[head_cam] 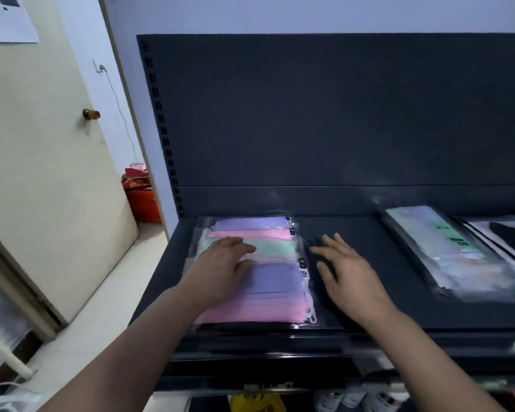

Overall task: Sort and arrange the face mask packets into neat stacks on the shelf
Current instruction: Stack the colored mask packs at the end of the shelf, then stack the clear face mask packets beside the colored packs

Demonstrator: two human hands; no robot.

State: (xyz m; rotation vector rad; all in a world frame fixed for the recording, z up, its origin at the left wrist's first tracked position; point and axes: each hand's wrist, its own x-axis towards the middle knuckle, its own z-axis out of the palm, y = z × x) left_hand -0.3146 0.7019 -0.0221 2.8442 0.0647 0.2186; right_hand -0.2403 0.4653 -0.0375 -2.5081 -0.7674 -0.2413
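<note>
In the head view, my left hand [223, 263] lies flat on the pastel packets [275, 281], fingers straight and gripping nothing; the right hand [350, 273] is open too, fingers spread, just beside the packets' right edge over the bare shelf [399, 310], and I cannot tell whether it touches; so the pastel packets sit under the left hand and directly left of the right one, at the left end of the shelf; each packet's long axis runs left to right, printed ends towards the right hand, while the overlapping row of them runs front to back; the left hand is the nearer, already on them; I judge the next move is squaring the row between both hands; the white packets [446, 248] lie well apart to the right, their long axis slanting from back-left to front-right, blurred
</note>
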